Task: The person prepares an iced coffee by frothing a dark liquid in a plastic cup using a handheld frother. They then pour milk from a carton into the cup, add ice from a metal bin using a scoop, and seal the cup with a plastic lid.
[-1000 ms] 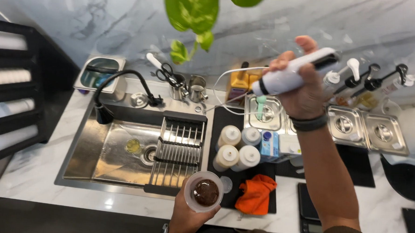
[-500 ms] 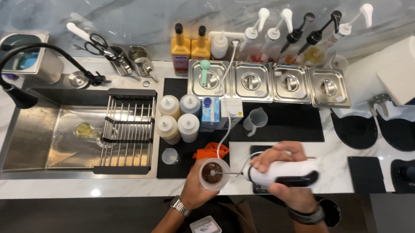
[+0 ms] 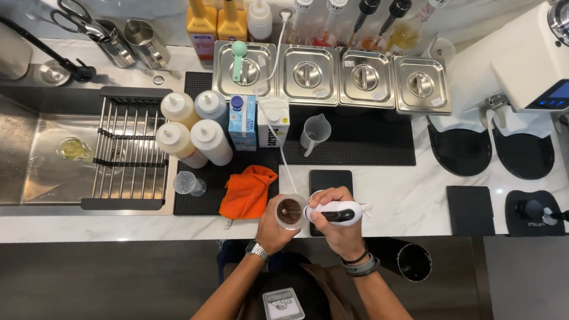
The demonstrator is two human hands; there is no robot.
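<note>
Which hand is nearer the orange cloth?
Left. The left hand holds a cup just right of the orange cloth; the right hand grips a white handheld mixer farther right.

the blender's (image 3: 333, 214) working end is hidden in the cup (image 3: 290, 211) — syrup bottle (image 3: 200, 12) tops cut off by the top edge.

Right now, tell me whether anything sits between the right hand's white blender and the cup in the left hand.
Nothing visible does: the white handheld blender in the right hand meets the clear plastic cup held by the left hand.
</note>
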